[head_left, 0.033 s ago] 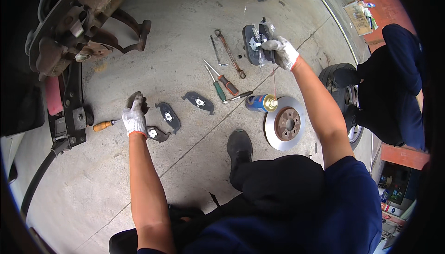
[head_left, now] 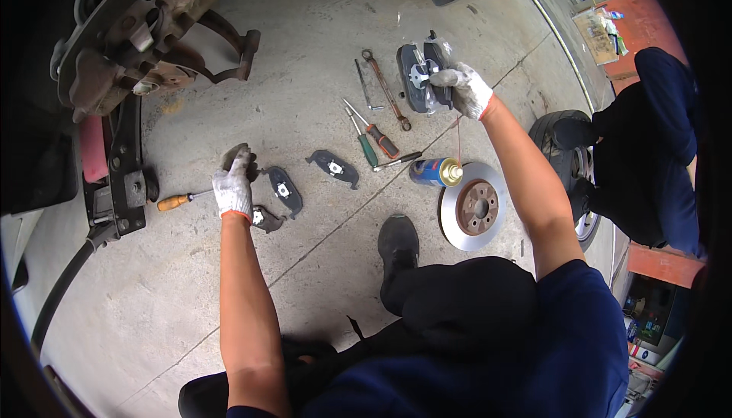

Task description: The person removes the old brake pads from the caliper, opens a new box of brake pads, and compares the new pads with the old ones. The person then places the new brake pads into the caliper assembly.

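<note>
My right hand (head_left: 467, 88), in a white glove with grey fingers, grips brake pads (head_left: 418, 76) in clear plastic, thumb across their near side. They are held at the far right, past the tools. My left hand (head_left: 234, 180), gloved the same way, is at the left with its fingers curled in. Whatever it may hold is hidden by the dark fingers. Beside it on the floor lie a brake pad (head_left: 285, 191), another brake pad (head_left: 335, 168) further right, and a smaller, partly covered pad (head_left: 265, 220) by the wrist.
A wheel hub assembly (head_left: 152, 82) rises at upper left. A wooden-handled screwdriver (head_left: 177, 201), wrench (head_left: 387, 90), green screwdriver (head_left: 367, 148), red-black screwdriver (head_left: 383, 142), spray can (head_left: 436, 172) and brake disc (head_left: 473, 206) are on the floor. A person (head_left: 648, 151) sits by a wheel (head_left: 568, 143) at right.
The view has shifted slightly, so floor items and the hub appear a little further right. My right hand keeps its grip on the wrapped pads; my left fingers stay curled.
</note>
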{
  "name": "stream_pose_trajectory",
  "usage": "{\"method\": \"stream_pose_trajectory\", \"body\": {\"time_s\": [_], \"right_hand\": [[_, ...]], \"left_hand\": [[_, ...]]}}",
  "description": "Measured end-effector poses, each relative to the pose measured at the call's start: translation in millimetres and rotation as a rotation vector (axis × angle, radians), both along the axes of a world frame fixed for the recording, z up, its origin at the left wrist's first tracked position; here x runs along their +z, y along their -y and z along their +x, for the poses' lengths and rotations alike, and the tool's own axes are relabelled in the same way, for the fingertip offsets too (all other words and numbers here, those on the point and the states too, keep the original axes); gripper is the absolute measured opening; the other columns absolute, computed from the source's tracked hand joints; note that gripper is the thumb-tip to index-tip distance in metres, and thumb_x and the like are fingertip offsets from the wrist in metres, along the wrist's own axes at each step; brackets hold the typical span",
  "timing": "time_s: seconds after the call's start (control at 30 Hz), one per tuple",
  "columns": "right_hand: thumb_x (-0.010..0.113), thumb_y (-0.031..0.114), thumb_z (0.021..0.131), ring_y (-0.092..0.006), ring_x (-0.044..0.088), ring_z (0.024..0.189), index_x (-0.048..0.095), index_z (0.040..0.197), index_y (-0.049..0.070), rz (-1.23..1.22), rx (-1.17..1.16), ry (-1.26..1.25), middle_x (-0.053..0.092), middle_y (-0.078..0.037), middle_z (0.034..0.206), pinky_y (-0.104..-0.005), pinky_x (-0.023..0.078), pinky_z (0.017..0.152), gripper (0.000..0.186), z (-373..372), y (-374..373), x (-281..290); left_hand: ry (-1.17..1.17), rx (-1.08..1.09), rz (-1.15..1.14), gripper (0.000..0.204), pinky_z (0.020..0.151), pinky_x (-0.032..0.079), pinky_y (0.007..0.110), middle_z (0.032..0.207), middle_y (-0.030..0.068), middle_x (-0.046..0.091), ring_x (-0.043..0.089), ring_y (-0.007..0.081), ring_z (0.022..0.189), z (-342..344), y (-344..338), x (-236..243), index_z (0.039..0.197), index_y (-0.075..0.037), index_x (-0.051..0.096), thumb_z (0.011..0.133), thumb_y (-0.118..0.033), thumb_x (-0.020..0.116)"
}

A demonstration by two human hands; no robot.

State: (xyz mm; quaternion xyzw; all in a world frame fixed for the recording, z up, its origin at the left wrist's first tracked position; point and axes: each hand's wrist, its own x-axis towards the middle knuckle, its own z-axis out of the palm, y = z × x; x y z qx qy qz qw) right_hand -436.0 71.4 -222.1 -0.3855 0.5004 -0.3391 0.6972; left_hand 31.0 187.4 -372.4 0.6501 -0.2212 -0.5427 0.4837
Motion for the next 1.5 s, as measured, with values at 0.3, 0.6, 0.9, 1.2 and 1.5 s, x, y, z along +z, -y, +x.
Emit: {"method": "stream_pose_trajectory", "body": {"time_s": [0.3, 0.6, 0.9, 1.2, 1.5], "right_hand": [[0.078, 0.004, 0.082, -0.0143, 0.070, 0.091, 0.067, 0.122, -0.002, 0.042, 0.390, -0.045, 0.075, -0.007, 0.104, -0.0305, 0.058, 0.085, 0.042, 135, -42, -6], [0.080, 0.010, 0.087, -0.0150, 0.069, 0.103, 0.064, 0.134, 0.000, 0.079, 0.418, 0.057, 0.075, -0.006, 0.115, -0.0321, 0.054, 0.095, 0.050, 157, -48, 9], [0.070, 0.003, 0.084, -0.0165, 0.070, 0.100, 0.062, 0.133, -0.004, 0.226, 0.245, 0.238, 0.074, -0.008, 0.113, -0.0321, 0.056, 0.090, 0.051, 139, -54, -12], [0.072, 0.005, 0.084, -0.0175, 0.071, 0.099, 0.060, 0.134, -0.007, 0.226, 0.253, 0.204, 0.073, -0.008, 0.112, -0.0332, 0.059, 0.089, 0.053, 118, -50, -30], [0.074, 0.003, 0.082, -0.0166, 0.070, 0.100, 0.057, 0.140, -0.006, 0.221, 0.294, 0.190, 0.072, -0.008, 0.115, -0.0329, 0.057, 0.091, 0.061, 129, -55, 0]], "left_hand": [[-0.770, -0.355, -0.097, 0.054, 0.103, 0.051, 0.042, 0.149, 0.0129, 0.057, 0.060, 0.0250, 0.128, -96, -4, 104, 0.158, -0.006, 0.040, 0.111, -0.033, 0.043], [-0.929, -0.279, -0.143, 0.051, 0.122, 0.036, 0.038, 0.157, 0.0108, 0.050, 0.048, 0.0230, 0.143, -86, -7, 100, 0.157, -0.001, 0.041, 0.111, -0.024, 0.038], [-0.864, -0.302, -0.202, 0.053, 0.109, 0.050, 0.040, 0.150, 0.0139, 0.056, 0.059, 0.0245, 0.133, -85, -9, 87, 0.157, 0.001, 0.040, 0.111, -0.024, 0.048], [-0.959, -0.259, -0.192, 0.049, 0.111, 0.049, 0.037, 0.149, 0.0133, 0.057, 0.059, 0.0226, 0.132, -89, -8, 86, 0.155, 0.003, 0.042, 0.111, -0.021, 0.047], [-0.956, -0.223, -0.171, 0.046, 0.115, 0.045, 0.035, 0.148, 0.0130, 0.057, 0.057, 0.0217, 0.134, -90, -10, 91, 0.152, 0.003, 0.044, 0.111, -0.018, 0.045]]}}
